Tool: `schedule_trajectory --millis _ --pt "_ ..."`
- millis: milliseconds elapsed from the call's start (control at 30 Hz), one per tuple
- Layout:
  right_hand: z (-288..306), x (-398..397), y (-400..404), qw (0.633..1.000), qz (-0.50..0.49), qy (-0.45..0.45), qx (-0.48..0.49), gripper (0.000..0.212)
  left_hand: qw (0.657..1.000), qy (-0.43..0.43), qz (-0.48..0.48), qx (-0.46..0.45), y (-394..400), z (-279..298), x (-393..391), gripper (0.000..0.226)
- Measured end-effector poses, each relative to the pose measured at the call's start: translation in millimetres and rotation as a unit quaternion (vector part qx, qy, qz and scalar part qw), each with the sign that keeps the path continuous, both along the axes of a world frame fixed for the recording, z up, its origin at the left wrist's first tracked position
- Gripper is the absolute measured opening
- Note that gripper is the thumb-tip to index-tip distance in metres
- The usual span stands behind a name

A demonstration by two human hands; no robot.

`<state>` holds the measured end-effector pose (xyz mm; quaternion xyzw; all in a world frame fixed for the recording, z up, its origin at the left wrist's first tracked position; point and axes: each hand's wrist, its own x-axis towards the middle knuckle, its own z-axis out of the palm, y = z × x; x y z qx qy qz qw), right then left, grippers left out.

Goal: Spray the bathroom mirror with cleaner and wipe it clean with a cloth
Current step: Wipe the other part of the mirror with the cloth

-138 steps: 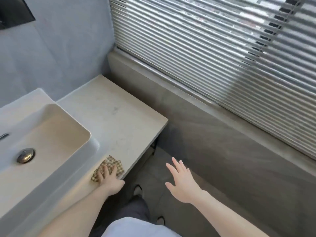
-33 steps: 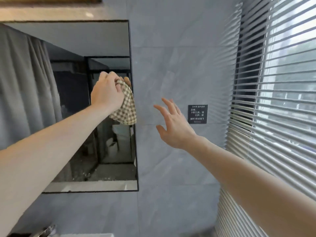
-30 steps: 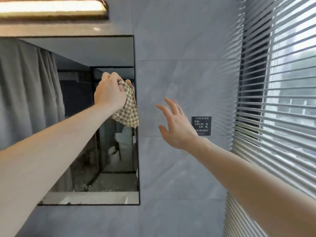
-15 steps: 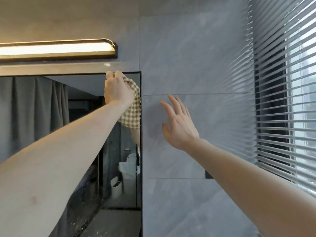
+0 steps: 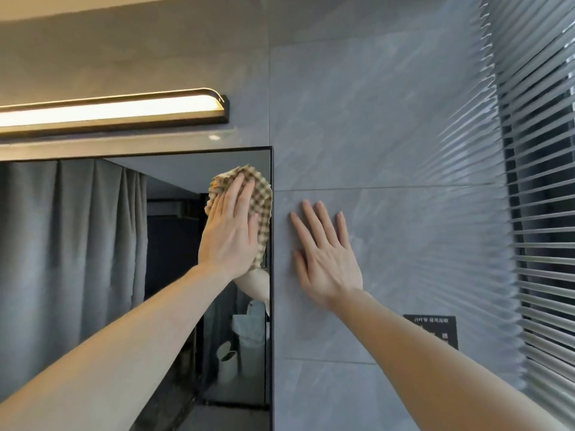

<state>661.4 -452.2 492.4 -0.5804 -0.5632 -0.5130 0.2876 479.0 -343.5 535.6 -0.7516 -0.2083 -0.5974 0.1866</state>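
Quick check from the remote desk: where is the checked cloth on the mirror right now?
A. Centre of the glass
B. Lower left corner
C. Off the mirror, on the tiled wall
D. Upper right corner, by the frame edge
D: the left hand presses the checked cloth flat against the mirror just under its top edge, beside the right frame edge.

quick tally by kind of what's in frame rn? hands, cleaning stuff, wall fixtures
Hands: 2, left hand flat on the cloth, right hand flat on the tiled wall
Cloths: 1, checked cloth against the mirror
Mirrors: 1
Wall lights: 1, light bar, lit
Wall signs: 1, black sign
Window blinds: 1, blinds
Spray bottles: 0 in view
Total: 7
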Motion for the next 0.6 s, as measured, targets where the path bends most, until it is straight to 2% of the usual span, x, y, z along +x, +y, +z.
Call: schedule_trajectory --millis 133,267,367,600 --pt "-1 2 3 1.000 -0.014 -0.011 0.012 0.070 0.998 0.037 0.046 0.000 11 22 -1 0.064" --pt "-4 2 8 0.999 -0.023 -0.016 0.021 0.071 0.997 0.019 0.076 0.006 18 45 4 0.067" --pt "-5 4 10 0.999 -0.023 -0.022 0.033 0.071 0.995 -0.033 0.093 -0.008 27 56 0 0.068" --pt "-7 6 15 0.998 -0.020 -0.029 0.047 0.070 0.963 -0.176 0.135 -0.151 85 59 -59 0.066"
